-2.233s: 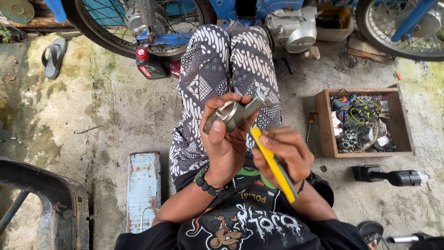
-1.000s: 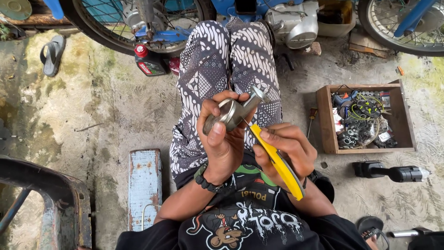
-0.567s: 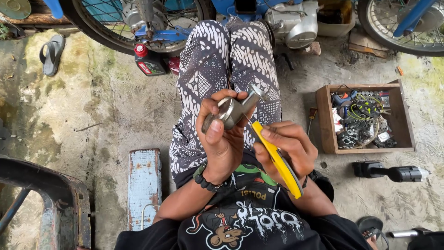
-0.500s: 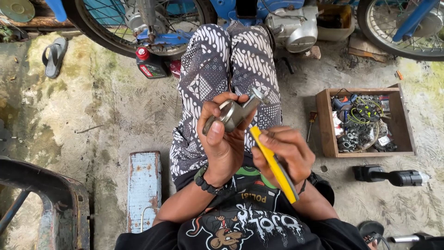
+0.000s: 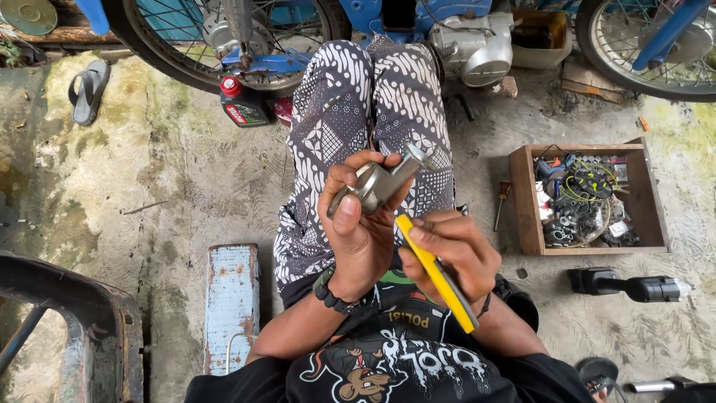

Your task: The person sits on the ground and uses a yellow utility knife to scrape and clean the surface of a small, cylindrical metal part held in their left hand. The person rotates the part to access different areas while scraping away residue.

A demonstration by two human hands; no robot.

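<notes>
Little has shifted since before: left hand stays wrapped around grey metal part, raised over the lap. Right hand clasps yellow-handled tool, tip just under the part.

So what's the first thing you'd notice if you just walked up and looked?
Right in the middle, the left hand grips a grey metal part, while the right hand holds a yellow-handled tool against it. To the right, a wooden box full of small parts and wires sits on the concrete floor. Blue motorcycles stand along the top.
</notes>
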